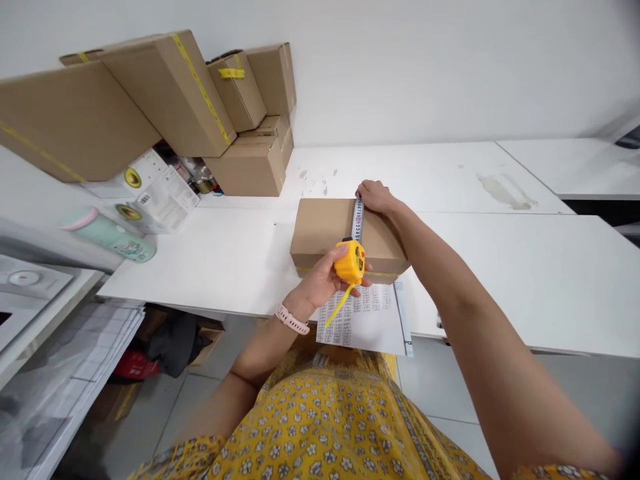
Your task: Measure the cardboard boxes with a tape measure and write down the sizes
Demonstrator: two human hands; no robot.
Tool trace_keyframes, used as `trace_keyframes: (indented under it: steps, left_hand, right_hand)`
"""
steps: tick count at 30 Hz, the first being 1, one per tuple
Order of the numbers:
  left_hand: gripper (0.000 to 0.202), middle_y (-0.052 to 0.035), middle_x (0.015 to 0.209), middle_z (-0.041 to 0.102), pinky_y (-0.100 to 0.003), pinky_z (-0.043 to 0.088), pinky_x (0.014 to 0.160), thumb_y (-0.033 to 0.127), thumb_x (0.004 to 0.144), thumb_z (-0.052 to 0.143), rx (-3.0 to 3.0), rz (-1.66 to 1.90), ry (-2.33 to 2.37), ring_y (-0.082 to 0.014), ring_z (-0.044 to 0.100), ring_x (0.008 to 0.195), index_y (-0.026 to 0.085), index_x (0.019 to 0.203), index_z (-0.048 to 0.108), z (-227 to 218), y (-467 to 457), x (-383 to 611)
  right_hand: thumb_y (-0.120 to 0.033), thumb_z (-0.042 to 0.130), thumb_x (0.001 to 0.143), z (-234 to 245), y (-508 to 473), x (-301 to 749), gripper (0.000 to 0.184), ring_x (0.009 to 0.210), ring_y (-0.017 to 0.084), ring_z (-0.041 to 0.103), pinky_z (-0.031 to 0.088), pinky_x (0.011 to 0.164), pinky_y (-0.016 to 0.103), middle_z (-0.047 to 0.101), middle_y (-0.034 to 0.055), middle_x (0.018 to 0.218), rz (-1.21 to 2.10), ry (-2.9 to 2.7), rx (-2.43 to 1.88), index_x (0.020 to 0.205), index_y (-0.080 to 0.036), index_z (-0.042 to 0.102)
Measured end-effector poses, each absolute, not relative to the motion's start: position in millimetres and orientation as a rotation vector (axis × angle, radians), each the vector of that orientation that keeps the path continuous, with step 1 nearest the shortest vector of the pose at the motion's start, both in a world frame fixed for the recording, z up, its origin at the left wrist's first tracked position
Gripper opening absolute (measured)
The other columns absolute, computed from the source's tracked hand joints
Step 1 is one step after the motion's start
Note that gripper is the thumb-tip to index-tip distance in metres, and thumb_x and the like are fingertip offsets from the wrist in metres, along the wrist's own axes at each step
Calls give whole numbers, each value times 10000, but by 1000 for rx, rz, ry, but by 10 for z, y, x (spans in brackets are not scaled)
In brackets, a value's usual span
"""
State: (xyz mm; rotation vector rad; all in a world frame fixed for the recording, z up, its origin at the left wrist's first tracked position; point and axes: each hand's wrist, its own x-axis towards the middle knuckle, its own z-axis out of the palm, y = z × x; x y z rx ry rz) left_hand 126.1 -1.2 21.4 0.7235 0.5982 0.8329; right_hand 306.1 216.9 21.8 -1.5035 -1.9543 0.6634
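Observation:
A brown cardboard box [325, 223] lies on the white table in front of me. My left hand [320, 280] is closed around a yellow tape measure [350, 261] at the box's near side, with a yellow strap hanging from the case. The pulled-out blade [357, 220] runs across the top of the box to its far edge. There my right hand [376, 195] has its fingers curled at the blade's end, its fingertips partly hidden. Beneath the near side of the box sticks out a printed sheet [370, 327] with columns of figures.
Several cardboard boxes [250, 167] are stacked at the back left. Beside them are a white carton with avocado pictures [167, 193] and a mint-green tumbler [117, 237] lying tilted. A shelf with a white appliance [30, 287] stands at the left. The white table [225, 257] meets the wall behind.

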Motion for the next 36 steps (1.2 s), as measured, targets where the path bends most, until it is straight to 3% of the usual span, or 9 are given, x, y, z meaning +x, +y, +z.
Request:
trace_keyframes:
  steps: [2,5,9,20,23,26,29,33,36]
  left_hand:
    - [603,-105,990,716,-297,553,509,628,765,768,710,837,616,-238,731,739,156,1112,625,225,-64,1266]
    - [651,-109,1006,705,-293,564,517,654,762,760,702,837,652,-233,729,751,147,1141,611,236,-231,1304]
    - [649,-91,1017,673,-305,596,530,627,754,782,720,820,707,-225,722,772,159,1152,574,213,-479,1421]
    - [669,-101,1069,637,-286,599,502,638,735,792,707,818,720,-223,722,778,172,1146,544,112,-542,1484]
    - [636,-97,1088,630,-283,600,499,611,743,787,727,828,712,-216,725,767,179,1142,545,90,-524,1498]
    - [579,-94,1102,637,-280,603,497,565,774,776,796,872,729,-214,729,766,194,1149,537,77,-575,1417]
    - [599,-109,1226,637,-285,621,506,519,786,794,958,1075,777,-224,738,812,248,1245,521,46,-680,1152]
    - [672,-130,1472,530,-303,660,579,454,757,841,1182,1488,1006,-215,742,876,296,1322,512,-94,-722,669]
    - [662,-98,1319,602,-287,643,545,470,738,836,1117,1499,1157,-194,742,798,278,1284,517,-233,-607,436]
  right_hand:
    - [-324,483,927,175,2181,3045,188,1149,404,609,408,1051,651,710,201,1108,569,-2060,-1660,813,-216,587]
    - [-388,339,992,180,2127,3041,323,1145,393,632,455,1007,611,700,199,1253,495,-2226,-1774,989,-216,613]
    - [-435,246,1014,254,2033,3047,434,1119,371,650,471,987,575,715,171,1250,482,-2293,-1769,1020,-224,625]
    - [-480,293,1007,302,1942,3022,447,1067,353,667,471,981,565,740,160,1157,499,-2231,-1785,974,-221,656]
    - [-586,365,990,288,1979,3017,470,1019,337,667,483,975,572,745,151,1096,559,-2123,-1716,918,-222,653]
    - [-696,360,978,279,1997,3121,549,976,272,671,530,940,490,730,117,999,614,-1789,-1405,918,-228,639]
    - [-707,365,982,256,1814,3411,534,952,216,679,562,866,408,694,69,933,559,-1374,-1184,964,-239,619]
    - [-652,476,970,64,1140,3875,424,859,199,679,580,768,382,674,41,867,493,-1105,-1209,942,-254,620]
    - [-693,416,980,-170,610,4001,495,861,207,675,598,742,397,702,71,1023,581,-1211,-1310,1099,-276,657]
